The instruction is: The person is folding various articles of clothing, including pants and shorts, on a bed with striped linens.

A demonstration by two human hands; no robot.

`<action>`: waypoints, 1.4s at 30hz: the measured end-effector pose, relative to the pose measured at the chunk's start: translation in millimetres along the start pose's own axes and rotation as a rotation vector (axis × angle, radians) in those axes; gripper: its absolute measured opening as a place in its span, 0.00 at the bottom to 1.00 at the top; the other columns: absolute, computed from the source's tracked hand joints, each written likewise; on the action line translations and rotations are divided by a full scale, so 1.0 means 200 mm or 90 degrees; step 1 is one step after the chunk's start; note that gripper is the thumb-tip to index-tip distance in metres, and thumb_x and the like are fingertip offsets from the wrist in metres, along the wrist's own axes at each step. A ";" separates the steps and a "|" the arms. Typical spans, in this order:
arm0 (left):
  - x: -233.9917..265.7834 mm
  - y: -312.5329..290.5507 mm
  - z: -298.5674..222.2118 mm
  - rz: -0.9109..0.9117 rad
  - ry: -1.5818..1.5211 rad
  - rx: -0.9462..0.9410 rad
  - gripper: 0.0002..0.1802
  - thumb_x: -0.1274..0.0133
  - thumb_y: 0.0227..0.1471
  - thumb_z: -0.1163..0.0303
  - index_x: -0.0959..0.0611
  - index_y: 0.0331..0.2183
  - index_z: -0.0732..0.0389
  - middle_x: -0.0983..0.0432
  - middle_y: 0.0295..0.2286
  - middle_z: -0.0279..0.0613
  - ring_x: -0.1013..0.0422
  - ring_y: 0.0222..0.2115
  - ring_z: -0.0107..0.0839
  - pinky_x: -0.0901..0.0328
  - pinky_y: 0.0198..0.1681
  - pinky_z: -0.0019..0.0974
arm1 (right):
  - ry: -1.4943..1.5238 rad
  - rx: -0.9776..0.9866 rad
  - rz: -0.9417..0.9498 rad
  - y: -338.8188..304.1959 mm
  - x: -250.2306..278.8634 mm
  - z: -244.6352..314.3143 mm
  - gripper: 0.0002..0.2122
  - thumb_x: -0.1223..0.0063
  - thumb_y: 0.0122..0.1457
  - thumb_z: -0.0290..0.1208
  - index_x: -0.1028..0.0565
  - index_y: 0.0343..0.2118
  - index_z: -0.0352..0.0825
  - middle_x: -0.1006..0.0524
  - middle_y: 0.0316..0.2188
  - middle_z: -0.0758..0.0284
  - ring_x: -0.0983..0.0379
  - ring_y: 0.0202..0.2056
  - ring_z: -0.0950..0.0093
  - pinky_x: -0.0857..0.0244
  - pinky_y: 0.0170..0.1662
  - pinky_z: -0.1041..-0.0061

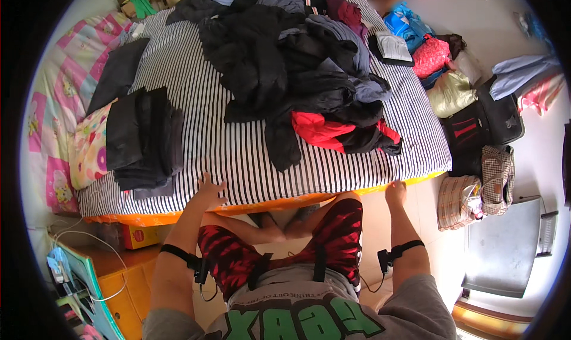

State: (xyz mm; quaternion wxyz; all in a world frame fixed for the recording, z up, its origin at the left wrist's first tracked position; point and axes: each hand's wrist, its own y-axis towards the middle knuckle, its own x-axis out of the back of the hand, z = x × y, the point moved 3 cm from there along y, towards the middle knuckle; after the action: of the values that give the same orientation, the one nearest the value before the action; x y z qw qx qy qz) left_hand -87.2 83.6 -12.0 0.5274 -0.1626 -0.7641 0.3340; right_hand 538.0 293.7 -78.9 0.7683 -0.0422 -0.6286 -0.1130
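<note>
My left hand (211, 192) is open, its fingers spread at the near edge of a bed (205, 138) with a black-and-white striped sheet. It holds nothing. Just left of it lies a stack of folded black clothes (143, 141). My right hand (396, 192) is closed in a loose fist by the orange-edged front of the bed, with nothing visible in it. Farther in, a loose heap of dark clothes (256, 60) covers the middle of the sheet. A red-and-black garment (324, 131) lies at the heap's near right side.
A flat dark folded piece (118, 75) and a patterned pink quilt (50, 126) lie along the left. Bags, including a plaid bag (458, 200), line the bed's right side. A wooden cabinet (122, 292) stands at lower left. Another person is partly visible at the far right corner.
</note>
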 end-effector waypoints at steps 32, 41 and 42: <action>-0.06 0.07 0.07 -0.068 -0.008 -0.060 0.32 0.47 0.50 0.48 0.28 0.55 0.47 0.66 0.56 0.86 0.73 0.60 0.75 0.69 0.61 0.68 | 0.665 0.200 -0.046 0.98 1.34 1.77 0.16 0.55 0.49 0.29 0.24 0.36 0.21 0.25 0.21 0.60 0.28 0.21 0.73 0.38 0.23 0.72; -0.08 0.06 0.07 -0.126 0.028 -0.093 0.27 0.49 0.53 0.53 0.26 0.54 0.50 0.28 0.49 0.51 0.71 0.63 0.65 0.75 0.60 0.72 | 1.094 0.099 -0.075 1.04 1.69 1.82 0.19 0.54 0.50 0.22 0.32 0.47 0.24 0.30 0.39 0.52 0.28 0.37 0.62 0.29 0.34 0.71; -0.08 0.06 0.07 -0.115 0.039 -0.098 0.27 0.48 0.52 0.54 0.26 0.53 0.50 0.28 0.49 0.51 0.70 0.63 0.65 0.75 0.60 0.72 | 0.835 0.150 -0.222 1.04 1.66 1.76 0.23 0.52 0.48 0.22 0.34 0.51 0.27 0.35 0.45 0.47 0.34 0.45 0.55 0.34 0.45 0.65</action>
State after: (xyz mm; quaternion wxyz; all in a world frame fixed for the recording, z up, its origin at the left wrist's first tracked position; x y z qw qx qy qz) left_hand -94.4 78.3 -34.9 0.5648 -0.1431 -0.7823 0.2204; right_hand 309.5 529.5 333.6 0.9599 0.2204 -0.0396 -0.1684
